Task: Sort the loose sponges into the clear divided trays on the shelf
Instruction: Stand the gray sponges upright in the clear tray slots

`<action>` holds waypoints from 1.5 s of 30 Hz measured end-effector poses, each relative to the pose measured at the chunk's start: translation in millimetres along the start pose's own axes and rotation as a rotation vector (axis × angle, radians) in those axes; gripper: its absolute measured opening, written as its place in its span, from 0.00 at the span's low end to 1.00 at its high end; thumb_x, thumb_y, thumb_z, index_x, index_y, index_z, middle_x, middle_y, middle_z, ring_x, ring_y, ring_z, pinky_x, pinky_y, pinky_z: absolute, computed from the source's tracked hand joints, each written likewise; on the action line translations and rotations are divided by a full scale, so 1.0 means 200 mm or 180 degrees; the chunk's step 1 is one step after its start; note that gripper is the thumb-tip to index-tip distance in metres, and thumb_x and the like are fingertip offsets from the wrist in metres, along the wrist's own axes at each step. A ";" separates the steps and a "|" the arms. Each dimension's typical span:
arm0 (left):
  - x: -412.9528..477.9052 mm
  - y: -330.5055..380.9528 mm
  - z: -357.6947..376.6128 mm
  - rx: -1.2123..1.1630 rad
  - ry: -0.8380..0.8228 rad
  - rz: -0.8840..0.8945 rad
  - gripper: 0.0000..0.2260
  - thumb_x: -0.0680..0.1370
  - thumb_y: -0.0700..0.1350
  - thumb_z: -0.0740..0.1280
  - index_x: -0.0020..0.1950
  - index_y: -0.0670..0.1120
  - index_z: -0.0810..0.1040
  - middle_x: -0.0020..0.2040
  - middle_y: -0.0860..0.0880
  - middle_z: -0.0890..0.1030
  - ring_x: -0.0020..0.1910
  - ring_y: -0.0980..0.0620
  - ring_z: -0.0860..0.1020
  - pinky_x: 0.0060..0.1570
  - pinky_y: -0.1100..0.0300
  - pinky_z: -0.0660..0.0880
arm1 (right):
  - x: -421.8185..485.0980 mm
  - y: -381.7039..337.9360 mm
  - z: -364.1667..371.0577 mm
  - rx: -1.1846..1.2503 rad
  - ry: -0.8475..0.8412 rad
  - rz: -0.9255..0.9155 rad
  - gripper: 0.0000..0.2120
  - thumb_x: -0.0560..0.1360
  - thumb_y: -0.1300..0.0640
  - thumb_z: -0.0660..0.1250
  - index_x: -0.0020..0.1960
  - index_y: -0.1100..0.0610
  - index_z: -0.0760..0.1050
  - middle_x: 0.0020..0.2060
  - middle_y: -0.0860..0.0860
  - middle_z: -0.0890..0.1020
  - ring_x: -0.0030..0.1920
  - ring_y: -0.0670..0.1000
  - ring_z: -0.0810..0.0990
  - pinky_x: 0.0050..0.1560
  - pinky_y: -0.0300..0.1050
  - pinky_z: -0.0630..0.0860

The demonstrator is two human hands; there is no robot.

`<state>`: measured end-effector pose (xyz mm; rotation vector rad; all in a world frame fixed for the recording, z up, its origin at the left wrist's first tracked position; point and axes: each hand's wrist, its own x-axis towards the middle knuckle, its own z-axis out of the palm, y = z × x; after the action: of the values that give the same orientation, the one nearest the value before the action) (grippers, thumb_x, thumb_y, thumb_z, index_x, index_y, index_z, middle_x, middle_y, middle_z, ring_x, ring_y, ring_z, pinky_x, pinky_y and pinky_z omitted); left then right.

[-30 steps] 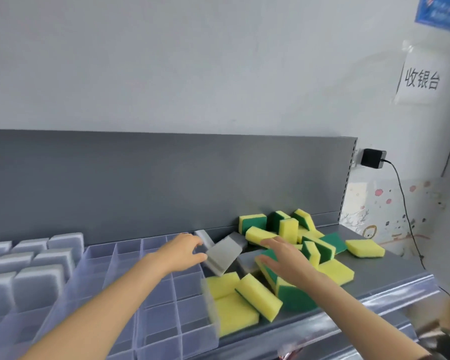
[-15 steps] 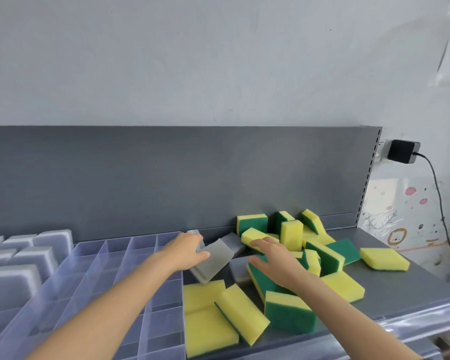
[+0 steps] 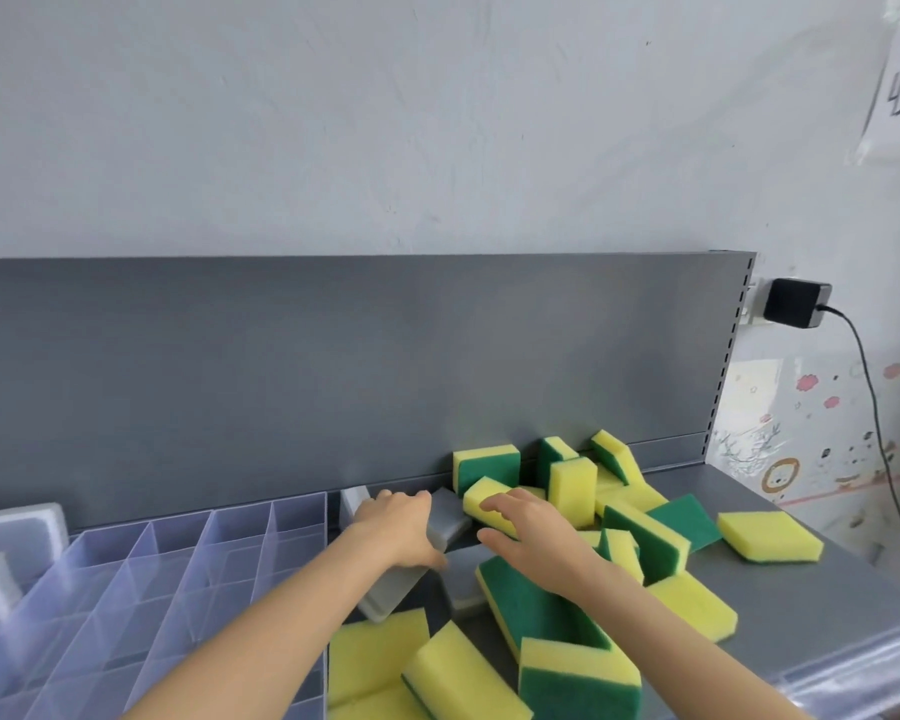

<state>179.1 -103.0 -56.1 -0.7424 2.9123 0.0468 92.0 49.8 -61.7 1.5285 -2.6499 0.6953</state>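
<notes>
Left hand [image 3: 396, 527] curled over a grey sponge [image 3: 388, 589], fingers [image 3: 411, 498] bent down across its far edge, thumb [image 3: 430, 558] under the near side; looks like a grip, though contact on the far side cannot be seen. Second grey sponge [image 3: 448, 514] just beyond the knuckles, a third [image 3: 354, 501] upright behind the wrist against the back panel [image 3: 333, 366].

Right hand [image 3: 533, 537] flat and loosely spread, fingers [image 3: 500, 504] resting on or just over a yellow sponge [image 3: 481, 498]; nothing pinched. Whether the fingertips press down cannot be told.

Further out: a heap of yellow-and-green sponges [image 3: 640, 532] piled at odd angles on the shelf [image 3: 811, 589], some on edge, some flat, one lying apart [image 3: 770, 535] to the right. More at the front edge [image 3: 463, 672], beside the tray.

Clear tray [image 3: 178, 553] to the left, compartments near the hands bare; grey sponges [image 3: 17, 527] already stood in the far-left cells.

Handling, by judgement: light, soft foam, squashes under a hard pinch and springs back, so a gentle hold is enough. Nothing fragile, no slip worth fearing; green scouring face rougher, better for friction. Best taken across the short sides, thumb on one face and fingers on the other, leaving a long edge free to slide down between dividers. Cells look snug, so square alignment first, then a push from above.
</notes>
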 end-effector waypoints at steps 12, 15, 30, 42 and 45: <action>0.04 -0.05 -0.01 -0.1304 -0.0122 0.0064 0.20 0.66 0.55 0.74 0.49 0.49 0.69 0.50 0.49 0.74 0.47 0.50 0.72 0.42 0.57 0.69 | 0.07 -0.02 0.04 -0.0132 -0.0526 -0.0219 0.23 0.76 0.49 0.62 0.69 0.53 0.66 0.63 0.51 0.73 0.62 0.51 0.72 0.61 0.43 0.69; 0.01 -0.10 -0.09 -0.2119 0.0139 -0.0078 0.19 0.67 0.51 0.75 0.52 0.46 0.74 0.50 0.48 0.77 0.48 0.49 0.76 0.45 0.56 0.72 | 0.10 -0.05 0.04 -0.0471 -0.1001 -0.0329 0.29 0.73 0.47 0.66 0.71 0.53 0.63 0.65 0.52 0.71 0.64 0.53 0.70 0.62 0.47 0.69; -0.23 -0.55 -0.24 -0.3330 0.0608 -0.0418 0.08 0.71 0.38 0.71 0.48 0.41 0.78 0.47 0.43 0.79 0.48 0.46 0.77 0.55 0.53 0.74 | 0.19 -0.17 0.11 -0.0961 -0.1563 -0.0178 0.31 0.68 0.49 0.72 0.67 0.55 0.65 0.60 0.53 0.74 0.58 0.53 0.74 0.57 0.46 0.74; -0.37 -0.63 -0.28 -0.3347 0.1110 -0.0457 0.06 0.72 0.39 0.71 0.47 0.46 0.78 0.49 0.43 0.82 0.47 0.47 0.79 0.48 0.53 0.77 | 0.17 -0.34 -0.05 0.0630 -0.0259 -0.0380 0.35 0.66 0.48 0.75 0.68 0.53 0.64 0.60 0.49 0.74 0.55 0.47 0.72 0.54 0.39 0.69; -0.42 -0.62 -0.29 -0.3326 0.1185 -0.0472 0.07 0.72 0.39 0.72 0.48 0.46 0.78 0.50 0.42 0.82 0.48 0.47 0.79 0.49 0.50 0.77 | 0.14 -0.37 -0.08 0.0745 -0.0209 -0.0427 0.35 0.66 0.48 0.75 0.68 0.53 0.63 0.60 0.48 0.74 0.56 0.48 0.72 0.55 0.39 0.69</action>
<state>304.8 -176.5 12.9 -1.1643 2.9973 1.6506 134.9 0.6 -14.2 1.7948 -2.5558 0.9915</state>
